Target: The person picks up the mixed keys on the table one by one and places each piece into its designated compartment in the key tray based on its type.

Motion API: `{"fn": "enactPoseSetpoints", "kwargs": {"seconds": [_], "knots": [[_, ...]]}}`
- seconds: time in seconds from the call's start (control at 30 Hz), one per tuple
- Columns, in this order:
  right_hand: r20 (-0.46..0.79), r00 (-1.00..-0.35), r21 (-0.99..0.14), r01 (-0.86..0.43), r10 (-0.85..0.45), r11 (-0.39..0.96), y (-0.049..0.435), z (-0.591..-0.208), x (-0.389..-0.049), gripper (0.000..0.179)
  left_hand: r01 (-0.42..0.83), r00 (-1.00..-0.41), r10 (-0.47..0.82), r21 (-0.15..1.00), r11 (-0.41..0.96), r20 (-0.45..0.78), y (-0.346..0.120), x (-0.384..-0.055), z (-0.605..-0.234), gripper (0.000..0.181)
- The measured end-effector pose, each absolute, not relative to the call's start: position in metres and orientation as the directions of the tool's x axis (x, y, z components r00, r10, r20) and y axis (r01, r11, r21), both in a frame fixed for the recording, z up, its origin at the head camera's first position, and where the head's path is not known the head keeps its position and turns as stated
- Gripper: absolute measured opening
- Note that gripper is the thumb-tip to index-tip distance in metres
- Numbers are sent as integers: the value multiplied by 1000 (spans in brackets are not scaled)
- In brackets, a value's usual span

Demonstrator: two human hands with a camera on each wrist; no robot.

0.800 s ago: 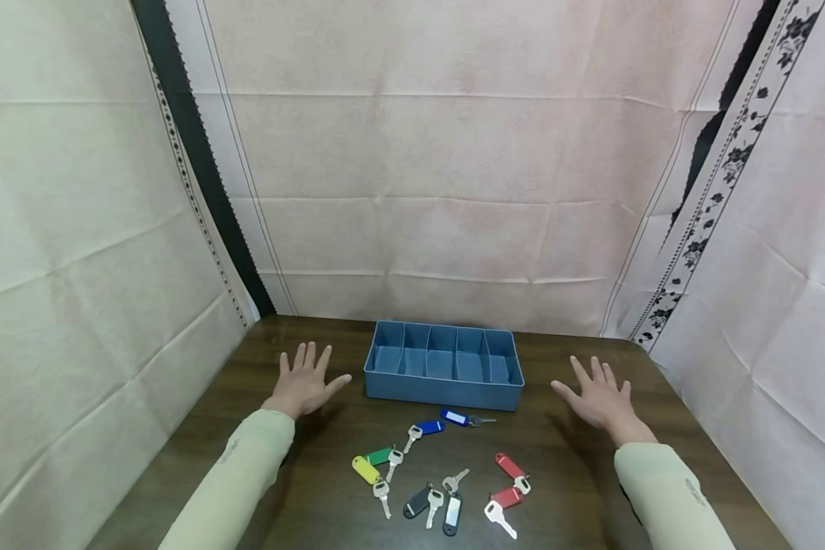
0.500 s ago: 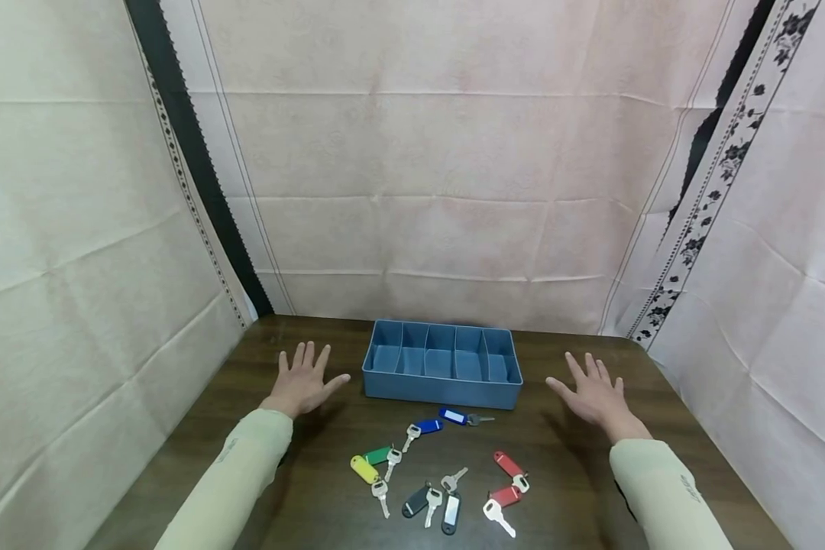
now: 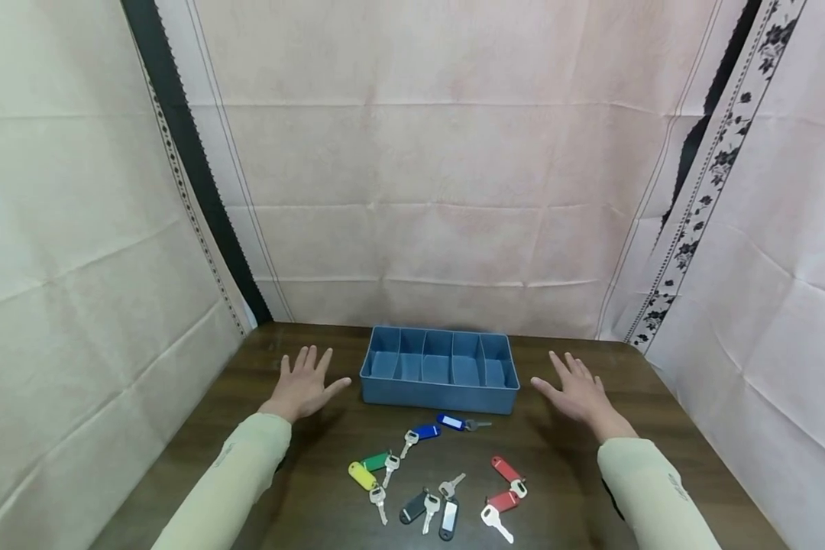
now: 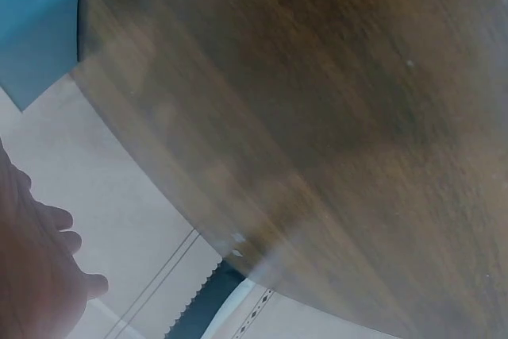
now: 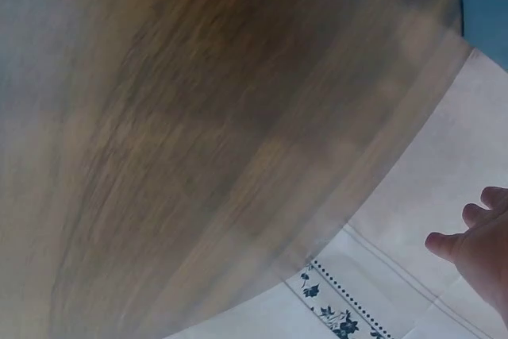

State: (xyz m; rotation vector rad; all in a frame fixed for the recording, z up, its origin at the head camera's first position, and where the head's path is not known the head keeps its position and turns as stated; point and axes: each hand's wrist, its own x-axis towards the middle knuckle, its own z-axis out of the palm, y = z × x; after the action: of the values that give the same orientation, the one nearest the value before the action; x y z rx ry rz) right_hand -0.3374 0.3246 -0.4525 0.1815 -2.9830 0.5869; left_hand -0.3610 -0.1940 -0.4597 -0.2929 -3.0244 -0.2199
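My left hand (image 3: 302, 387) is spread with straight fingers left of the blue divided box (image 3: 440, 394), holding nothing. On the box's other side my right hand (image 3: 577, 396) is also spread and holds nothing. Shadows fall on the table under both hands. In front of the box lie keys with coloured tags: a blue tag (image 3: 451, 422), another blue tag (image 3: 427, 432), a green tag (image 3: 375, 461), a yellow tag (image 3: 362, 476), two dark tags (image 3: 413, 507) and two red tags (image 3: 506, 469). Fingers of the left hand (image 4: 44, 267) and right hand (image 5: 480, 240) edge into their wrist views.
The brown wooden table (image 3: 330, 496) has a curved edge at the back. Pale cloth hangs behind it (image 3: 412, 229) and on both sides, with a floral border (image 3: 687, 237) at the right. The box has several side-by-side compartments, and no objects show inside them.
My right hand has moved left, closer to the box. The left hand has stayed almost in place. The head view has shifted slightly; the keys and box lie as before.
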Motion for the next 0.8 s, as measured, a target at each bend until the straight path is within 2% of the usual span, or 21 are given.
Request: {"fn": "enactPoseSetpoints", "kwargs": {"seconds": [0.37, 0.8], "knots": [[88, -988, -407, -155, -130, 900, 301, -459, -344, 88, 241, -969, 227, 161, 957, 102, -191, -357, -460, 90], [53, -989, -506, -146, -138, 850, 277, -462, -351, 94, 278, -960, 265, 171, 945, 95, -180, -355, -459, 90]]}}
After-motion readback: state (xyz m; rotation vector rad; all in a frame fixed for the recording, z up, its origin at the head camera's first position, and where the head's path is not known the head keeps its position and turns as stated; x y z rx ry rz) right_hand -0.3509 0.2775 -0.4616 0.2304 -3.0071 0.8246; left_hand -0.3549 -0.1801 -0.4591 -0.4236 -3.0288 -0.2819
